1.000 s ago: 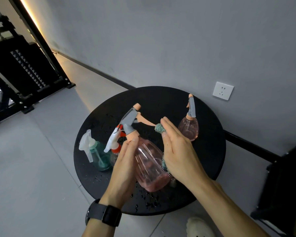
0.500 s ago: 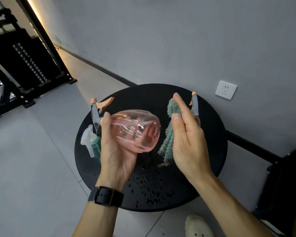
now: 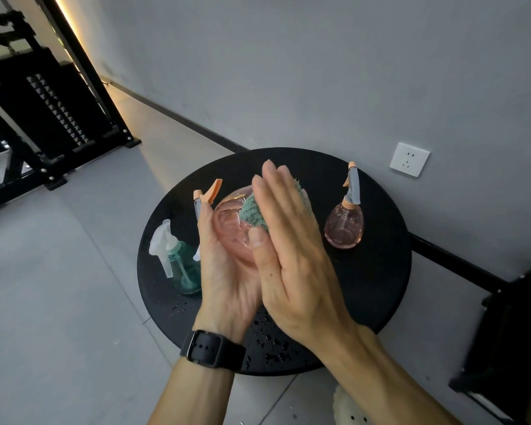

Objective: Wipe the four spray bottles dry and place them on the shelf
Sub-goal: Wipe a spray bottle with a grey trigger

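A clear pink plastic spray bottle with an orange trigger (image 3: 232, 228) is held above the middle of the round black worktop (image 3: 380, 271), lying roughly on its side with the spray head and trigger pointing up and to the left and its rounded base toward the right. The left hand (image 3: 224, 271) cups it from below, thumb curled over the body. The right hand (image 3: 292, 250), fingers straight and together, presses a teal fluffy cloth (image 3: 255, 211) flat against the bottle's base; most of the cloth and the far side of the bottle are hidden behind this hand. Whether the bottle holds any liquid cannot be made out. To the right, a second, smaller pink bottle with a grey-and-orange sprayer (image 3: 345, 223) stands upright on the worktop and looks empty. At the left edge a teal translucent bottle with a white trigger (image 3: 178, 265) stands upright, partly covered by the left hand; a white tip of another sprayer shows just beside it. Water droplets (image 3: 267, 338) speckle the near rim. A black watch (image 3: 213, 351) circles the left wrist.
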### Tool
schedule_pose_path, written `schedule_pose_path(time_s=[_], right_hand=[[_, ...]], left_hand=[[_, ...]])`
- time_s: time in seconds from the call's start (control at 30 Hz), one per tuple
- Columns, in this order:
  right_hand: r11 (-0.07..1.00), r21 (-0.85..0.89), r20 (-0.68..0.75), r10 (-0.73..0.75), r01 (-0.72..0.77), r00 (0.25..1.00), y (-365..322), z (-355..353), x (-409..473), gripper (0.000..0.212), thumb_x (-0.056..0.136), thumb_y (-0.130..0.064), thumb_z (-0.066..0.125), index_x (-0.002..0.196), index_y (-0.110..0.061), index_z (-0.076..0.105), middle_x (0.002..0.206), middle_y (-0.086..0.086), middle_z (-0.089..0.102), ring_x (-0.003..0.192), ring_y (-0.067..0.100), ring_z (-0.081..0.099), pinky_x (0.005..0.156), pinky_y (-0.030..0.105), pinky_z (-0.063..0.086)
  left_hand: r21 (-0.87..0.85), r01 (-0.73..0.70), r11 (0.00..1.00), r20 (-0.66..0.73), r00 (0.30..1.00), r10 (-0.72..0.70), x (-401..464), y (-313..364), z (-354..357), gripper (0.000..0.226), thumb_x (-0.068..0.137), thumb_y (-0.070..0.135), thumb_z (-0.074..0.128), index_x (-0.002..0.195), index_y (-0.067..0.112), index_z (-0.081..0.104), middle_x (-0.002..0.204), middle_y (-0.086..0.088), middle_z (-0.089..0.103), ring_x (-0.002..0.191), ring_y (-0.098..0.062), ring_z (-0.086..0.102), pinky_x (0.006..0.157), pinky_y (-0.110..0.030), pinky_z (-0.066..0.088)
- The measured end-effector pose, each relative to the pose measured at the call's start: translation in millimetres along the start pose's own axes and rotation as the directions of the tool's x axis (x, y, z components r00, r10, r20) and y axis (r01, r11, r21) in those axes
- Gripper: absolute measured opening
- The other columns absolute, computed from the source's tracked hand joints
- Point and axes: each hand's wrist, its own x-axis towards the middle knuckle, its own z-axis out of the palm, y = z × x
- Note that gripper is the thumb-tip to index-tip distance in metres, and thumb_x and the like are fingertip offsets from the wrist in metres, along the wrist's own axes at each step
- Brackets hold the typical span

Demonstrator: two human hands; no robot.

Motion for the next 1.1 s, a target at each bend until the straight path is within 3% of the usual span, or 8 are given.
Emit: schedule_pose_path(time_s=[0.07,0.23,0.43,0.57,0.73,0.93,1.0,1.1], right_hand=[[1.0,-0.016,0.004,-0.007,0.007,1.0,-1,1,-1,0.047,0.103,-0.02,0.03,0.145,-0.002,0.027,0.156,0.011,0.026,0.148,0.021,0.017,0.12,0.046,0.017],[0.995,0.012,0.018,0.094,-0.094,0.995,5,-4,3,0.049,0.103,-0.024,0.027,0.15,-0.007,0.023,0.16,0.004,0.019,0.149,0.012,0.009,0.121,0.044,0.011],[0.975,0.119,0.007,0.186,-0.186,0.982,9,-9,7,0.05,0.104,-0.022,0.027,0.151,-0.009,0.02,0.161,0.0,0.015,0.149,0.008,0.006,0.12,0.045,0.016],[0.993,0.058,-0.01,0.108,-0.107,0.994,4,-4,1,0.049,0.104,-0.02,0.028,0.149,-0.003,0.022,0.16,0.007,0.018,0.149,0.016,0.008,0.121,0.046,0.014],[0.999,0.031,0.026,0.016,-0.017,1.0,-2,5,-6,0.046,0.104,-0.022,0.025,0.147,-0.003,0.022,0.158,0.007,0.02,0.149,0.018,0.012,0.121,0.041,0.011],[0.984,0.133,-0.001,0.12,-0.119,0.993,5,2,-4,0.047,0.104,-0.018,0.03,0.148,-0.003,0.024,0.159,0.005,0.02,0.149,0.015,0.011,0.121,0.044,0.015],[0.966,0.187,-0.016,0.185,-0.179,0.983,9,0,-1,0.048,0.104,-0.022,0.028,0.149,-0.008,0.021,0.159,0.0,0.018,0.149,0.01,0.009,0.121,0.042,0.016],[0.902,0.306,-0.029,0.327,-0.303,0.945,15,-7,4,0.045,0.105,-0.025,0.027,0.149,-0.019,0.022,0.159,-0.006,0.021,0.146,0.0,0.013,0.118,0.02,0.016]], left_hand=[[0.051,-0.051,0.997,0.0,0.999,0.051,-4,-1,-4,0.091,0.103,0.063,0.008,0.137,-0.007,0.054,0.143,-0.025,0.053,0.138,-0.033,0.048,0.121,-0.038,0.027],[0.089,0.031,0.996,-0.079,0.997,-0.024,-1,0,-9,0.072,0.105,0.055,0.029,0.119,-0.002,0.07,0.127,-0.021,0.067,0.118,-0.029,0.065,0.097,-0.039,0.055],[0.093,0.027,0.995,-0.109,0.994,-0.017,4,-1,-8,0.07,0.102,0.056,0.039,0.146,0.001,0.046,0.15,-0.023,0.046,0.144,-0.033,0.039,0.116,-0.044,0.037],[0.045,-0.011,0.999,-0.107,0.994,0.016,0,-1,-2,0.07,0.104,0.056,0.032,0.113,-0.001,0.073,0.12,-0.02,0.07,0.114,-0.029,0.068,0.095,-0.039,0.056],[0.061,-0.027,0.998,-0.053,0.998,0.03,-3,1,5,0.076,0.106,0.054,0.027,0.087,0.004,0.08,0.096,-0.015,0.076,0.09,-0.026,0.075,0.079,-0.037,0.061],[0.132,-0.032,0.991,-0.143,0.988,0.051,2,6,-3,0.066,0.103,0.054,0.038,0.136,0.001,0.058,0.138,-0.022,0.059,0.133,-0.034,0.054,0.112,-0.044,0.043],[0.183,-0.047,0.982,-0.164,0.983,0.078,0,4,-2,0.065,0.102,0.053,0.04,0.136,0.0,0.056,0.133,-0.022,0.062,0.129,-0.034,0.057,0.109,-0.045,0.046],[0.271,-0.052,0.961,-0.168,0.981,0.1,-6,2,7,0.061,0.103,0.051,0.037,0.124,-0.001,0.061,0.116,-0.023,0.069,0.102,-0.03,0.07,0.09,-0.043,0.057]])
